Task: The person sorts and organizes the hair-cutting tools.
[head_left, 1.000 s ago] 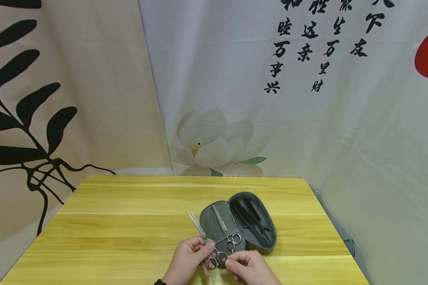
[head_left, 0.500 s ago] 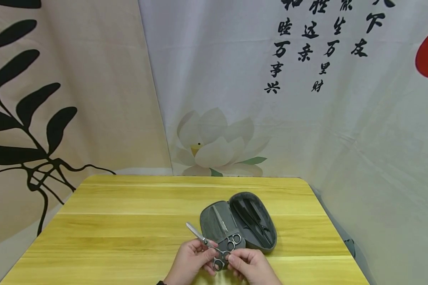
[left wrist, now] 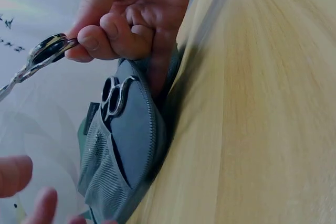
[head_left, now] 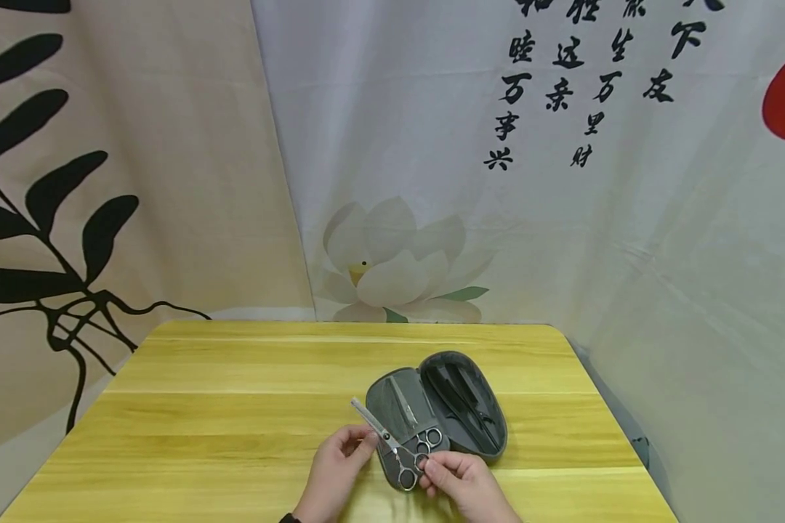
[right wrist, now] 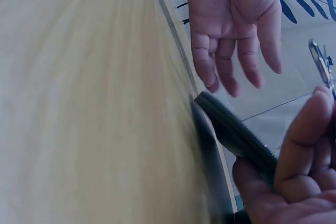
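Observation:
Silver scissors (head_left: 385, 436) slant above a grey zip case (head_left: 376, 398). My right hand (head_left: 469, 485) pinches one finger ring of them, as the left wrist view also shows with the right hand (left wrist: 137, 22) at the scissors (left wrist: 32, 67). My left hand (head_left: 333, 471) is beside the blades; in the right wrist view this left hand (right wrist: 233, 24) has relaxed, spread fingers, apart from the scissors (right wrist: 319, 62). A second pair of scissors (left wrist: 106, 109) sits in the case's mesh pocket (left wrist: 102, 177), rings sticking out.
The case's other half (head_left: 502, 428) lies open on the right with dark tools (head_left: 459, 407) inside. Under it is a wooden table (head_left: 235, 421). Printed curtains (head_left: 392, 145) hang behind the table's far edge.
My left hand has let go of the scissors and drawn slightly left. My right hand still pinches the ring, and the scissors have shifted a little right since the earliest view.

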`<action>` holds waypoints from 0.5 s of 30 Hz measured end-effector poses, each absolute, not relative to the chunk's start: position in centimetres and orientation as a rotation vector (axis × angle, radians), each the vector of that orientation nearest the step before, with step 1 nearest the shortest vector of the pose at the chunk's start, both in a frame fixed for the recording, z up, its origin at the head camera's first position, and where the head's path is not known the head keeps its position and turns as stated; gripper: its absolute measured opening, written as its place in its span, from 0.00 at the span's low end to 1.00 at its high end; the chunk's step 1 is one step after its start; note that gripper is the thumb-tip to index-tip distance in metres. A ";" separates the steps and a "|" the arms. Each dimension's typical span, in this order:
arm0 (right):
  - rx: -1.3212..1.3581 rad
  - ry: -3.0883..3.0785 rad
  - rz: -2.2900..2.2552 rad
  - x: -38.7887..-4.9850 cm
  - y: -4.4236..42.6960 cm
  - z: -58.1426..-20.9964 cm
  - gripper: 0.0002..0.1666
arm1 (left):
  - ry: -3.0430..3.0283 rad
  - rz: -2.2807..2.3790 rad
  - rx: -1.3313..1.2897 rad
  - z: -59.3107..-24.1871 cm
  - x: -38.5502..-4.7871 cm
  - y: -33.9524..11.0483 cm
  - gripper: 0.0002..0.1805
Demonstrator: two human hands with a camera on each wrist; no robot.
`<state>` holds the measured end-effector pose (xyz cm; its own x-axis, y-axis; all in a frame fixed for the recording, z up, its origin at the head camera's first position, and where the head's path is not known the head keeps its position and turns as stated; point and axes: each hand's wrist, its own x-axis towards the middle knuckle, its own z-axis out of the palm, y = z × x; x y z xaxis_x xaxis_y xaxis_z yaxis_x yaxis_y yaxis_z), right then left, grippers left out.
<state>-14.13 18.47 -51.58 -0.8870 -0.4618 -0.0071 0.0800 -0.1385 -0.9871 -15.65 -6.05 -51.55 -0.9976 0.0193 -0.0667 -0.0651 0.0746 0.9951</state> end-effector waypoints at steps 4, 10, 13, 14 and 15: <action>-0.459 1.692 -2.160 -14.2 18.6 -52.0 0.10 | 2.245 2.104 -0.178 -51.5 -15.6 -6.1 0.24; -0.515 1.638 -2.220 -14.2 18.7 -52.2 0.15 | 2.014 2.170 -0.124 -51.9 -15.7 -6.2 0.33; -0.509 1.641 -2.219 -14.3 18.7 -52.1 0.14 | 1.829 2.165 -0.042 -52.4 -15.8 -6.2 0.35; -0.506 1.651 -2.212 -14.3 18.8 -52.0 0.13 | 1.789 2.151 -0.020 -52.6 -15.8 -6.2 0.34; -0.497 1.663 -2.202 -14.3 18.8 -52.0 0.13 | 1.754 2.142 -0.010 -52.8 -15.9 -6.2 0.33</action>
<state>-14.30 18.79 -51.97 -0.8823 -0.4648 0.0740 0.0560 -0.2597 -0.9641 -15.91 -6.17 -52.83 -0.9313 0.2776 -0.2360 -0.2861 -0.1562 0.9454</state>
